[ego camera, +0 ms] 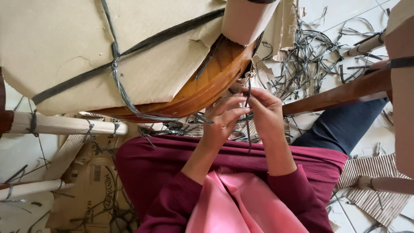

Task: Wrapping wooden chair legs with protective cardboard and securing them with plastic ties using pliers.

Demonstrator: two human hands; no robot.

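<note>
Pale tan cardboard [86, 47] wraps the glossy amber-brown wooden tabletop [207, 84], and it is crossed by dark grey plastic straps [116, 64]; another grey strap [249, 103] runs between the hands. At six o'clock the person wears a deep maroon tunic [164, 164] with a pink cloth [241, 203] over it, and navy trousers [345, 125] show toward three o'clock. A tangle of grey strap offcuts [310, 56] lies on the white tiled floor [345, 17] at one o'clock, beside ribbed beige corrugated cardboard [375, 172] at four.
</note>
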